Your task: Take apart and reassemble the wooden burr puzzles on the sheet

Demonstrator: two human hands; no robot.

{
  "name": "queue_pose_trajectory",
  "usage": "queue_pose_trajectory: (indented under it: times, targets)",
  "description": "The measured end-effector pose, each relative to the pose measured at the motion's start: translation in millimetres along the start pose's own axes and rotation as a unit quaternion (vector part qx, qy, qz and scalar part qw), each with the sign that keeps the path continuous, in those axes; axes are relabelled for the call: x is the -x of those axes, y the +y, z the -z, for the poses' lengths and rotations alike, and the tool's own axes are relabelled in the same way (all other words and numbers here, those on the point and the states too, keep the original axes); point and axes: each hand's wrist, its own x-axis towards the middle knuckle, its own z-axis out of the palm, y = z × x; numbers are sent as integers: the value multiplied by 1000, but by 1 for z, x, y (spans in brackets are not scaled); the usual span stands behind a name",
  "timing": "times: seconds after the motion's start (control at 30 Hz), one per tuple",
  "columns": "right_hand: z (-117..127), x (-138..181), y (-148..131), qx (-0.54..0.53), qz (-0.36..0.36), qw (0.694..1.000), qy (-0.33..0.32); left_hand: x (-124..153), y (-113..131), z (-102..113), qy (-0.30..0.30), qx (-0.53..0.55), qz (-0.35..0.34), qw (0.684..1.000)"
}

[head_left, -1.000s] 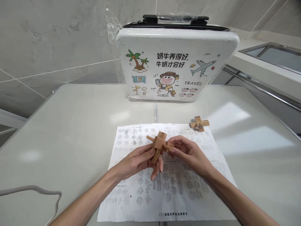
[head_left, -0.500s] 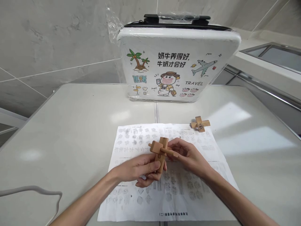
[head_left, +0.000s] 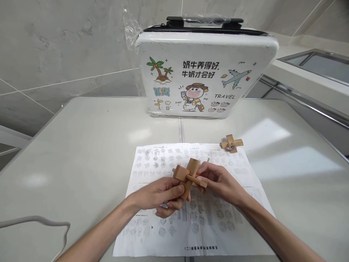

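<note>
Both my hands hold a wooden interlocking puzzle [head_left: 193, 167] above the printed sheet [head_left: 152, 247]. My left hand [head_left: 160, 194] grips the lower end of its long bar, thumb on top and fingers curled beneath. At the other side, my right hand [head_left: 218, 180] pinches the thin stick that juts out to the right; its fingertips are partly hidden by the wood. A blunt block sticks out to the left of the crossing. Beyond the sheet's upper right edge rests a second wooden puzzle [head_left: 232, 146], cross-shaped, with a dark mark on it.
A white plastic-wrapped case [head_left: 208, 51] with cartoon prints stands at the back of the white table [head_left: 81, 145]. A grey cable [head_left: 35, 219] lies at the left front. Tiled wall [head_left: 68, 43] rises behind. On the right is a metal-framed unit [head_left: 321, 69].
The held puzzle has tilted, its upper end leaning further right. My right thumb has come onto the thin stick, whose free end has dipped slightly.
</note>
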Motion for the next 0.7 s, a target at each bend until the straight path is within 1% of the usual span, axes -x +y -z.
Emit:
queue_pose_trajectory:
  times: [0.13,0.27,0.33,0.37,0.47,0.57,0.7]
  targets:
    - [0,0,-5,4,-28,999,-32,0,-2,1,10,11,-18,1000]
    - [1,0,-7,-7,-36,995,-89,-2,-3,1,37,12,-36,999]
    - [2,0,-7,-23,-39,994,-99,-3,-3,1,59,12,-42,997]
    - [2,0,-6,-31,-42,994,-94,-4,-3,1,69,15,-44,997]
    - [6,-1,-3,-83,-59,994,-47,-4,-2,1,86,28,-45,995]
    - [11,-2,-3,-150,-70,986,31,-3,-1,1,96,29,-41,994]
    - [19,-5,-3,-188,-61,971,134,-3,-1,1,108,25,-47,993]
